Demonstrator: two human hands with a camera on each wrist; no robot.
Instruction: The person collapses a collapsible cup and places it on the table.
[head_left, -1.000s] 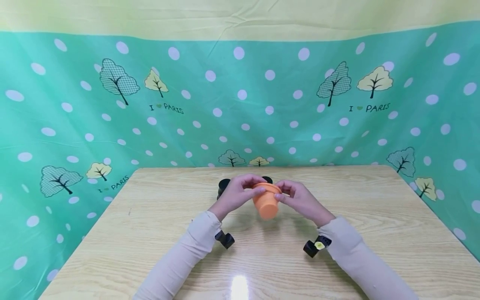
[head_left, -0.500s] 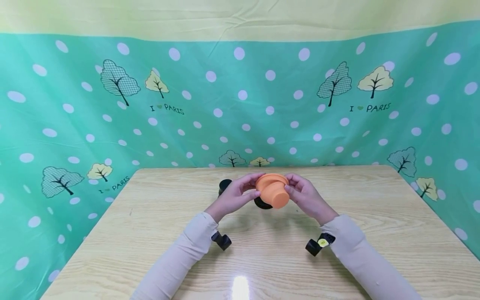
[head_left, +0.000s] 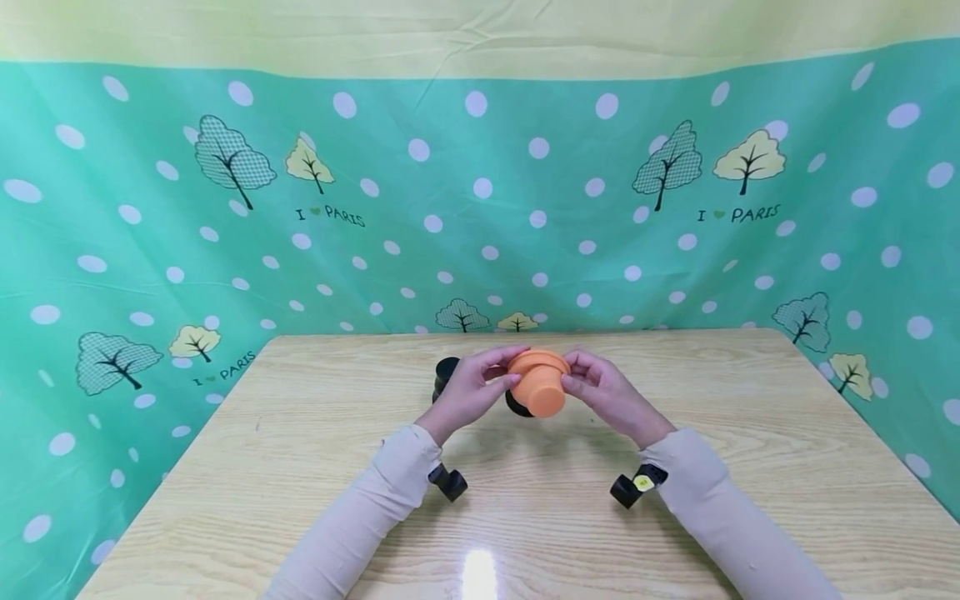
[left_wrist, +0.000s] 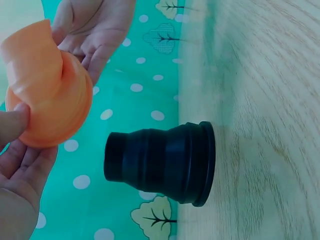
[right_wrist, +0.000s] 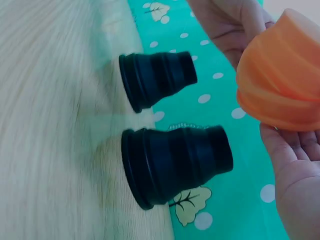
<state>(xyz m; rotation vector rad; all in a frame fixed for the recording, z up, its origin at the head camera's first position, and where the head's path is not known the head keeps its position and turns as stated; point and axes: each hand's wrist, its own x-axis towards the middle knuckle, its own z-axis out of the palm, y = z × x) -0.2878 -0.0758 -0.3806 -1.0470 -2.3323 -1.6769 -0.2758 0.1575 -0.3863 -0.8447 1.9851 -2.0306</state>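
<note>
An orange collapsible cup [head_left: 542, 385] is held up over the table by both hands, its narrow base tilted toward me and its wide rim away. My left hand [head_left: 467, 390] pinches the rim side between thumb and fingers. My right hand [head_left: 609, 395] grips the opposite side, thumb on the wall. In the left wrist view the wall of the orange cup [left_wrist: 50, 95] looks skewed and partly folded. Two black ribbed cups stand wide end down on the table behind the hands: a left one [head_left: 447, 371] and another [head_left: 517, 406] mostly hidden by the orange cup.
The wooden table [head_left: 315, 467] runs back to a green dotted cloth [head_left: 405, 192] hanging behind it. In the right wrist view both black cups, one nearer [right_wrist: 175, 162] and one farther [right_wrist: 157, 77], stand apart from each other.
Both hands have raised and tilted the orange cup, so its base faces me more. The base swung right, then came partly back left. More of the black cup behind it shows.
</note>
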